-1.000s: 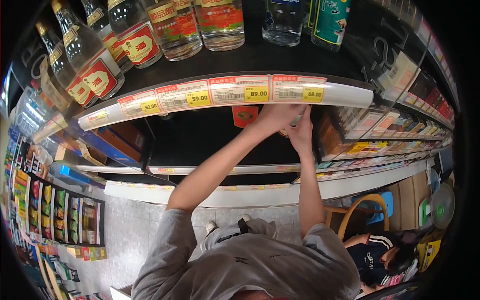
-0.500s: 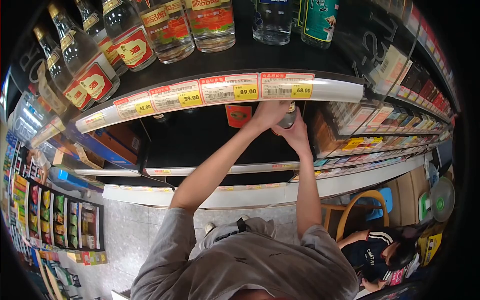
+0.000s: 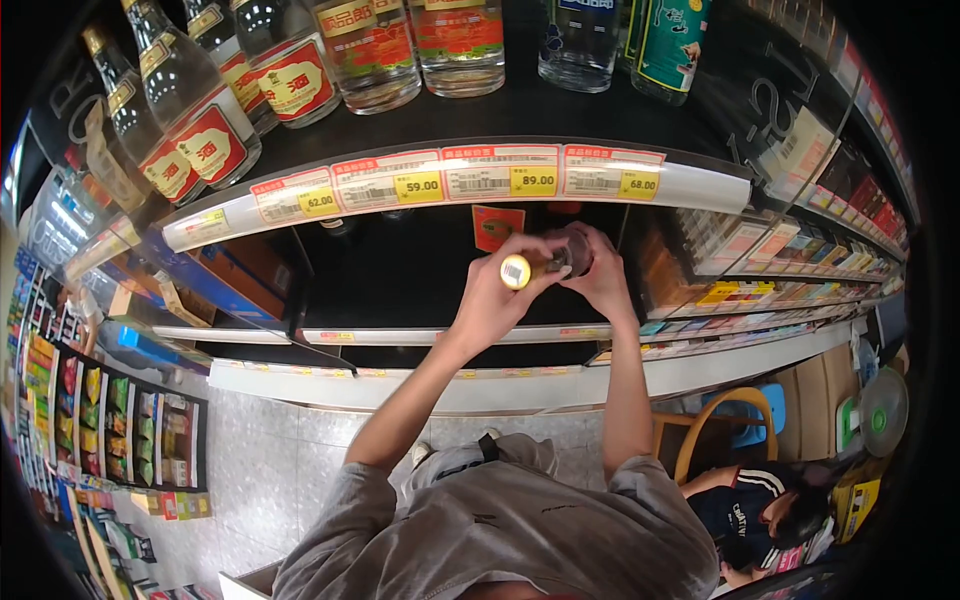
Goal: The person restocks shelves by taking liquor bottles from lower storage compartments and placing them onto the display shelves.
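A clear glass bottle with a gold cap (image 3: pixel 515 271) is in both hands, tilted so that its cap faces me. My left hand (image 3: pixel 490 300) is closed around the neck. My right hand (image 3: pixel 605 280) is wrapped around the glass body, whose label I cannot make out. Both hands are just in front of the dark lower shelf, below the row of price tags (image 3: pixel 480 178). A red square label (image 3: pixel 497 229) shows behind the left hand, and whatever it is attached to is hard to see.
Several clear liquor bottles (image 3: pixel 460 50) and a green one (image 3: pixel 672 50) stand on the upper shelf. Boxes (image 3: pixel 245 270) are at lower left, cigarette packs (image 3: pixel 740 290) at right. A seated person (image 3: pixel 750 515) and a wooden chair (image 3: pixel 690 440) are behind me at right.
Both hands have come out from under the upper shelf edge with the bottle. Its gold cap now shows, and the left hand has moved toward me. The view has shifted slightly.
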`<act>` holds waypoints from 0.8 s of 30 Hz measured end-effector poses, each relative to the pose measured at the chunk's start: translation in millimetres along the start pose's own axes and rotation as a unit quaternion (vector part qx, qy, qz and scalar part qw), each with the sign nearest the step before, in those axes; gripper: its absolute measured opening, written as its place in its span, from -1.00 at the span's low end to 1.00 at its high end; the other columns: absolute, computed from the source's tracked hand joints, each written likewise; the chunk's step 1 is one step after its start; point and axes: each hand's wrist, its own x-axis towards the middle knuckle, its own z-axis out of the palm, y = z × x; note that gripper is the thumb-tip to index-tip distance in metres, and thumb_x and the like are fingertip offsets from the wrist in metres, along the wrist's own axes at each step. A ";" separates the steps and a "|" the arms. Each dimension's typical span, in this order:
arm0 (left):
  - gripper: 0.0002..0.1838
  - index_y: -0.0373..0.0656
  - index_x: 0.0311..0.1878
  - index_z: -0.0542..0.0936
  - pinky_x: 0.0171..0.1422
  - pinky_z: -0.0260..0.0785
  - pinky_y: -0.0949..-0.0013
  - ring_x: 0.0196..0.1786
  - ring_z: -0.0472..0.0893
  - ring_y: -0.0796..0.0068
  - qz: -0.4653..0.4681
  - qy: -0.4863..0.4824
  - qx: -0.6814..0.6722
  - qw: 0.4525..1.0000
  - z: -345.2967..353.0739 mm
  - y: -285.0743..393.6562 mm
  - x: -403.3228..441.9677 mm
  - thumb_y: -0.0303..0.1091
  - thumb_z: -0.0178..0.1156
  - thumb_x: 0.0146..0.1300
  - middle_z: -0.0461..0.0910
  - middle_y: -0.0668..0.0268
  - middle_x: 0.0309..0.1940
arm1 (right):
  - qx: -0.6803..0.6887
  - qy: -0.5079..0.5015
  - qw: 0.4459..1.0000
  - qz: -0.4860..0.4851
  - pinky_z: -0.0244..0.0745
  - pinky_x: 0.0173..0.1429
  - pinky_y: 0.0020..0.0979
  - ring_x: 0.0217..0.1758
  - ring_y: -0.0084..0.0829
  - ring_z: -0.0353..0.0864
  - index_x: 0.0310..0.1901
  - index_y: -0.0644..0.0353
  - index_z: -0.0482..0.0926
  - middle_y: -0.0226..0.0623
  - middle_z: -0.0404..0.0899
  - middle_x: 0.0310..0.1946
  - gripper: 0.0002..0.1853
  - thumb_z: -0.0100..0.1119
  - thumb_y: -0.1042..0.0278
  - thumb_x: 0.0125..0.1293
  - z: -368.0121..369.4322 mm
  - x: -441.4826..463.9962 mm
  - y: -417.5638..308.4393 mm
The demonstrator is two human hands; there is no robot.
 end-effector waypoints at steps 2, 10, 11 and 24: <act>-0.70 -0.29 -0.03 0.56 0.26 0.60 0.31 0.20 0.72 0.31 0.001 0.003 -0.021 1.000 -5.3 1.3 -9.1 -0.63 0.41 0.21 0.74 0.13 0.12 | -0.001 0.002 1.000 -0.017 0.63 0.18 -0.19 0.21 -0.05 0.65 0.24 0.13 0.52 -0.13 0.60 0.16 -0.20 0.67 0.39 -0.12 1.1 0.9 -1.4; -0.70 -0.33 0.00 0.69 0.35 0.53 0.28 0.25 0.69 0.26 0.018 0.028 -0.043 0.999 -12.6 -1.2 -28.5 -0.64 0.43 0.17 0.71 0.08 0.15 | -0.029 -0.007 0.999 -0.045 0.60 0.21 -0.19 0.20 -0.02 0.65 0.20 0.15 0.55 -0.11 0.59 0.15 -0.25 0.59 0.57 -0.16 -0.5 1.1 -20.7; -0.71 -0.31 0.00 0.68 0.35 0.54 0.28 0.26 0.68 0.23 0.014 0.035 -0.059 0.998 -13.4 3.3 -35.4 -0.64 0.42 0.19 0.71 0.07 0.15 | -0.049 -0.003 0.997 -0.052 0.60 0.21 -0.18 0.19 -0.01 0.65 0.19 0.16 0.56 -0.09 0.59 0.14 -0.27 0.57 0.59 -0.14 -3.1 -1.9 -27.9; -0.50 -0.25 0.00 0.54 0.30 0.59 -0.17 0.17 0.69 -0.10 0.436 0.047 -0.173 0.882 -151.7 149.2 -119.1 -0.46 0.59 0.03 0.72 -0.07 0.01 | -0.209 0.086 0.928 -0.297 0.56 0.13 -0.09 0.08 0.00 0.62 0.00 0.26 0.70 -0.12 0.59 0.02 -0.51 0.54 0.29 -0.01 -75.6 -20.7 -294.1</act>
